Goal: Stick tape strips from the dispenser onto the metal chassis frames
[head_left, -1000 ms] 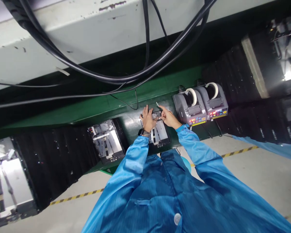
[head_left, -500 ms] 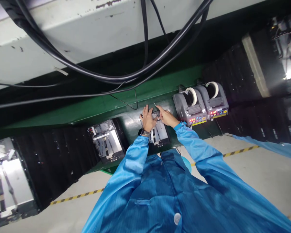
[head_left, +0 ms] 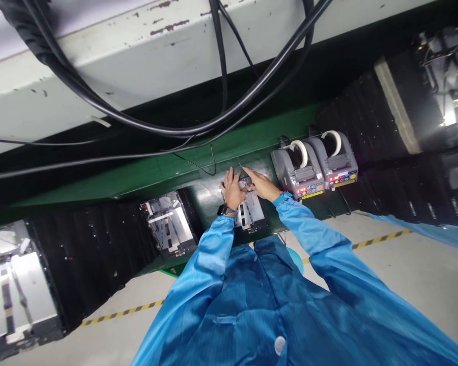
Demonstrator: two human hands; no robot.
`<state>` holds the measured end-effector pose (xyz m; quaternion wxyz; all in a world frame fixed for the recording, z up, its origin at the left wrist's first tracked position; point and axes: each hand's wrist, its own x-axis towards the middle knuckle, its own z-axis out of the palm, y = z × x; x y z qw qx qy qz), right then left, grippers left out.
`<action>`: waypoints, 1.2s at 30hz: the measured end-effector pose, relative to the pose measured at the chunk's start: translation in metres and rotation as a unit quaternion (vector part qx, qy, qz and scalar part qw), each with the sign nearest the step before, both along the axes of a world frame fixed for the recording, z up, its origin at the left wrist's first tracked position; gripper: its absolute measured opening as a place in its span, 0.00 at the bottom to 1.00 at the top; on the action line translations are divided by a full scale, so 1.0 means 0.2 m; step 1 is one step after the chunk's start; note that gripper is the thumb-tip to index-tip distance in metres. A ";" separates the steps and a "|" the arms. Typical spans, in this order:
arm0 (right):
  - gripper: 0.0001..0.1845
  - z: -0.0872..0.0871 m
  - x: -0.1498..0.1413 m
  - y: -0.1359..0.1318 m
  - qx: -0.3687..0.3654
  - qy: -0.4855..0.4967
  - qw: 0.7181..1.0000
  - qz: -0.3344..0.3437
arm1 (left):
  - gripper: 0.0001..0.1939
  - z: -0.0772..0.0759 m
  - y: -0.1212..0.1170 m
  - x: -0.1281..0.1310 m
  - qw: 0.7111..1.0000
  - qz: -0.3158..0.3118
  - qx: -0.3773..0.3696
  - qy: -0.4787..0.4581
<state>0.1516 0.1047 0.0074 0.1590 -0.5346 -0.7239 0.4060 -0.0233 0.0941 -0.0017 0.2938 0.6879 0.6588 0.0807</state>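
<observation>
My left hand, with a wristwatch at its wrist, grips a small dark part from the left. My right hand comes in from the right, its fingertips at the same part. A thin pale strip sticks out past those fingertips and seems pinched between them. Below my hands lies a flat metal-framed electronic unit, its upper end hidden by my hands. Both sleeves are blue smock cloth.
A black conveyor belt carries similar metal units to the left and right. Two grey tape dispensers stand just right of my hands. Behind run a green frame, black cables and a pale beam.
The pale strip has swung to the left with my right fingers. The whole view has shifted slightly as my head moved.
</observation>
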 end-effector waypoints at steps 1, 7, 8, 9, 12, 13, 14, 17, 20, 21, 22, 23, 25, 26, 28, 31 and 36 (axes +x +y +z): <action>0.51 -0.02 0.01 0.00 0.005 0.007 1.000 -0.010 | 0.35 0.00 0.00 0.00 1.000 -0.001 0.001 0.000; 0.51 -0.16 0.05 -0.02 0.009 0.043 0.988 -0.147 | 0.32 -0.01 0.00 0.00 1.000 -0.001 0.007 -0.001; 0.50 -0.18 0.05 -0.05 0.012 0.047 0.983 -0.176 | 0.32 -0.01 -0.01 0.00 1.000 -0.002 0.006 -0.002; 0.49 -0.19 0.03 -0.08 0.018 0.050 0.978 -0.201 | 0.32 0.00 -0.01 0.00 1.000 -0.003 0.006 -0.002; 0.47 -0.19 -0.03 -0.19 0.044 0.038 0.968 -0.245 | 0.32 0.01 0.00 0.00 1.000 -0.006 0.003 0.002; 0.47 -0.18 -0.06 -0.23 0.054 0.027 0.967 -0.247 | 0.32 0.01 0.00 -0.01 1.000 -0.007 0.003 0.005; 0.47 -0.18 -0.08 -0.26 0.063 0.015 0.967 -0.248 | 0.32 0.02 0.01 -0.01 1.000 -0.008 0.005 0.008; 0.46 -0.16 -0.15 -0.33 0.076 -0.020 0.964 -0.255 | 0.32 0.02 0.02 -0.03 1.000 -0.014 0.013 0.018; 0.47 -0.16 -0.18 -0.34 0.073 -0.039 0.959 -0.273 | 0.32 0.01 0.02 -0.04 0.999 -0.021 0.022 0.017; 0.48 -0.16 -0.19 -0.34 0.069 -0.043 0.957 -0.278 | 0.32 0.00 0.02 -0.04 0.999 -0.021 0.025 0.013; 0.48 -0.16 -0.20 -0.33 0.065 -0.046 0.956 -0.284 | 0.31 -0.01 0.02 -0.04 0.999 -0.021 0.026 0.008; 0.49 -0.16 -0.21 -0.33 0.059 -0.050 0.953 -0.291 | 0.31 -0.01 0.02 -0.04 0.999 -0.020 0.027 0.001; 0.50 -0.16 -0.23 -0.32 0.046 -0.062 0.947 -0.313 | 0.31 -0.02 0.02 -0.04 0.999 -0.017 0.025 -0.017; 0.51 -0.15 -0.24 -0.32 0.038 -0.068 0.942 -0.325 | 0.31 -0.02 0.02 -0.05 0.999 -0.013 0.026 -0.030; 0.51 -0.14 -0.26 -0.32 0.024 -0.079 0.936 -0.344 | 0.29 0.01 0.03 -0.07 0.997 0.001 0.036 -0.066; 0.51 -0.10 -0.27 -0.34 0.024 -0.087 0.930 -0.356 | 0.23 0.07 0.00 -0.17 0.988 0.044 0.079 -0.127; 0.47 0.00 -0.32 -0.40 0.082 -0.051 0.951 -0.293 | 0.16 0.09 -0.16 -0.40 0.967 0.177 0.094 -0.158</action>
